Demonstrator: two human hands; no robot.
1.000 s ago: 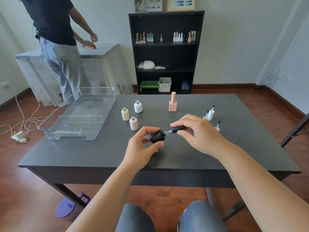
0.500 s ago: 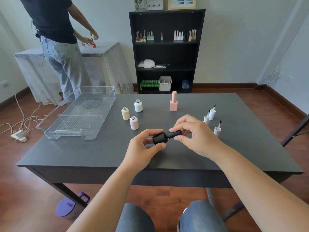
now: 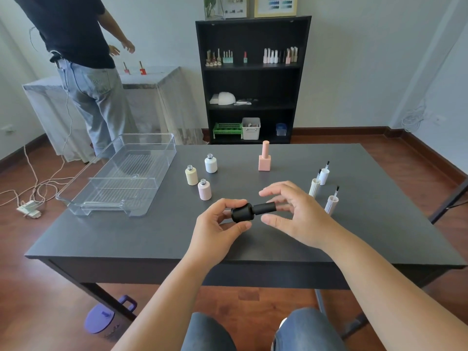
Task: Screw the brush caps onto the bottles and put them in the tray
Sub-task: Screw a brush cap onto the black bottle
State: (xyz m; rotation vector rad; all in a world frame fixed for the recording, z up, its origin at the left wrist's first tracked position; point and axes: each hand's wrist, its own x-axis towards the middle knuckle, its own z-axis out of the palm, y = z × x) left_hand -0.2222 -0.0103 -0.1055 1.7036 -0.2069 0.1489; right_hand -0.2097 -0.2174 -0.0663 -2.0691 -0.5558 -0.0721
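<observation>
I am pinching the black bottle (image 3: 241, 212) in my left hand (image 3: 217, 229) above the dark table (image 3: 141, 236), its cap (image 3: 264, 208) pointing toward my right hand (image 3: 293, 214), whose fingers are spread and gripping nothing. It is looking light, rigid and smooth, so I am holding the round body. Farther off, the clear tray (image 3: 121, 173) is sitting empty at the left.

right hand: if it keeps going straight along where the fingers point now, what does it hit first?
The right hand points left, open around the black cap. Going straight on, it would likely meet the black bottle and then the left hand gripping it. Depth is unclear.
</observation>
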